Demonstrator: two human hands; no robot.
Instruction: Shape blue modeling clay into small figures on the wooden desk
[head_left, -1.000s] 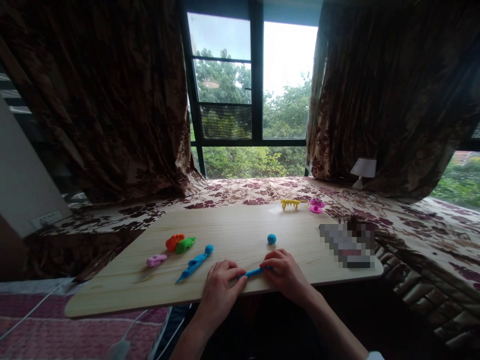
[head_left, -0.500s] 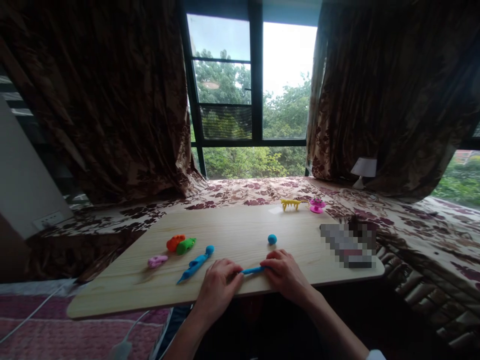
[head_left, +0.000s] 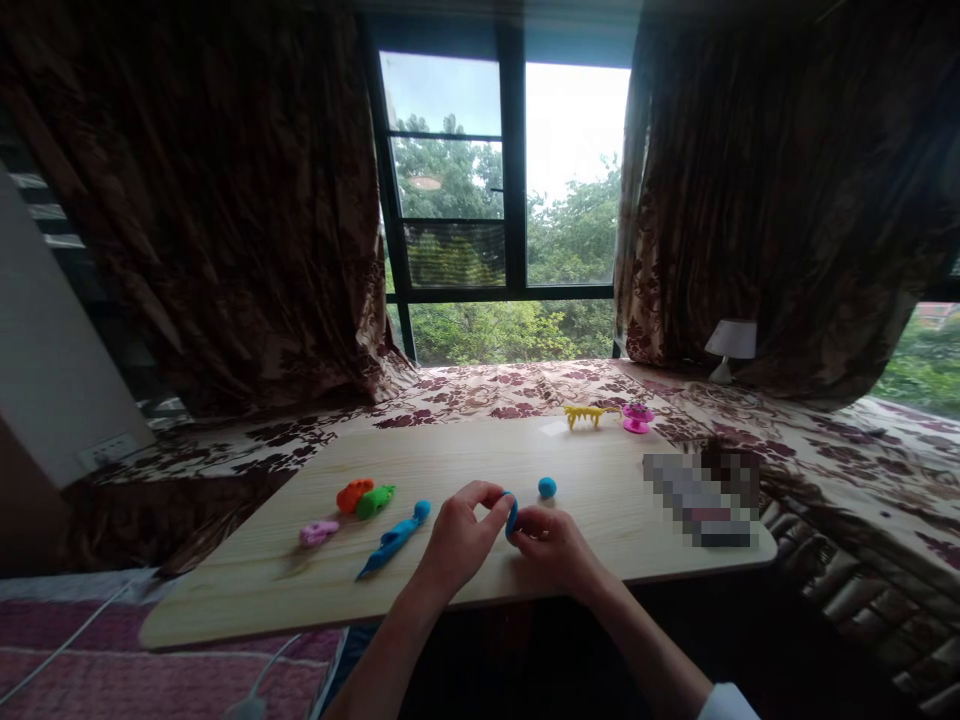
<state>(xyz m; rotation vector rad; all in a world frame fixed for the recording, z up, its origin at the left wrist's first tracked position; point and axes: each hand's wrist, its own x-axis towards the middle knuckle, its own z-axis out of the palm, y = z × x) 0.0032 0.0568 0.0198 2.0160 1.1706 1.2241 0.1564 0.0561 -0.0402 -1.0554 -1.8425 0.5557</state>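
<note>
Between my two hands is a curved blue strip of modelling clay (head_left: 511, 518), raised off the wooden table (head_left: 465, 450). My left hand (head_left: 469, 530) pinches its upper end between thumb and fingers. The lower end is at the fingertips of my right hand (head_left: 553, 548), which are closed on it. Just beyond my right hand sits a blue clay ball (head_left: 547, 488). To the left of my left hand lies a long blue clay figure (head_left: 390, 545) with a round blue end.
Orange (head_left: 354, 495), green (head_left: 375, 501) and pink clay pieces (head_left: 319, 533) lie at the table's left. At the far edge stand a yellow clay animal (head_left: 583, 415) and a pink clay piece on a base (head_left: 637, 418). A blurred-out object (head_left: 701, 500) lies at the right.
My hands have lifted the blue strip off the table and drawn closer together. The strip, straight and flat before, is now bent into a curve and stands upright.
</note>
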